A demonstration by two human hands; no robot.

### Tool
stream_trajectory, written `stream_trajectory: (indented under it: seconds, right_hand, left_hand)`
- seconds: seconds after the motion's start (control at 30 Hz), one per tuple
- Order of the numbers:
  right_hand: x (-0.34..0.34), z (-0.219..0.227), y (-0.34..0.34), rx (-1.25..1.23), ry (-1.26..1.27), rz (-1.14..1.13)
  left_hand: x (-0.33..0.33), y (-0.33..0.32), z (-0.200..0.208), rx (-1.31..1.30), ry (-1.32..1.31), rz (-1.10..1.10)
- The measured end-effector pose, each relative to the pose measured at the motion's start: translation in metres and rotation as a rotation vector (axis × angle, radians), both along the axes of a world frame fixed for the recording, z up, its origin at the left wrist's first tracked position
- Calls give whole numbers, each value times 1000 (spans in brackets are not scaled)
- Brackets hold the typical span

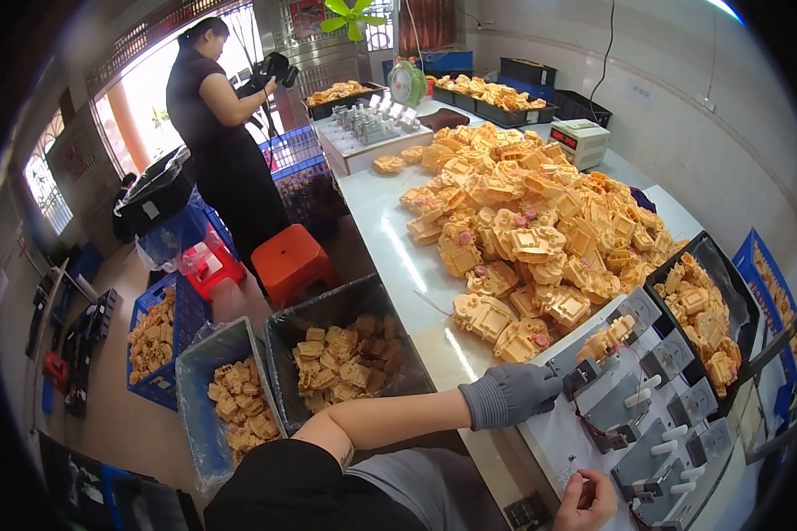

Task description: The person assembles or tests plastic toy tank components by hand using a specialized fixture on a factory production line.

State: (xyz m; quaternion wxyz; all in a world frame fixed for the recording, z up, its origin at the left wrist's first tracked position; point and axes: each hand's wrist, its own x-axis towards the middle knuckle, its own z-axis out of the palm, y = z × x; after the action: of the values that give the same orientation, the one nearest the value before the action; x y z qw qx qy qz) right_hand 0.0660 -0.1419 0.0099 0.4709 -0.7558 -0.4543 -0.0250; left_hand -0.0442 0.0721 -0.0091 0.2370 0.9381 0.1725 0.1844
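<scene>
My left hand (515, 394), in a grey knit glove, is closed at the near left corner of a test fixture (549, 447) with meters, white-handled levers and wiring. Whatever its fingers may hold is hidden. A yellow plastic gear housing (604, 341) sits on the fixture's far station, just beyond that hand. My bare right hand (586, 502) rests low over the fixture's pale top, fingers curled and thumb against the forefinger; anything between them is too small to make out. A large heap of similar yellow housings (540, 230) covers the table beyond my hands.
A black bin of housings (704, 319) stands right of the fixture. Bins (270, 354) and a blue crate (164, 389) with more parts are on the left. A person (226, 133) stands by an orange stool (292, 264). Another fixture (372, 133) and a power supply (580, 142) sit farther back.
</scene>
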Motion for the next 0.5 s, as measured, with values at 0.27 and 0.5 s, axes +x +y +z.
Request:
stream_trajectory:
  seconds: [0.27,0.5]
  right_hand:
    - [5,-7,-5,-17,-28,-93]
    - [7,-3,10,-54,192,-113]
  left_hand:
    - [2,-7,-7,153,-294,-47]
    - [6,-1,-11,277,-366,98]
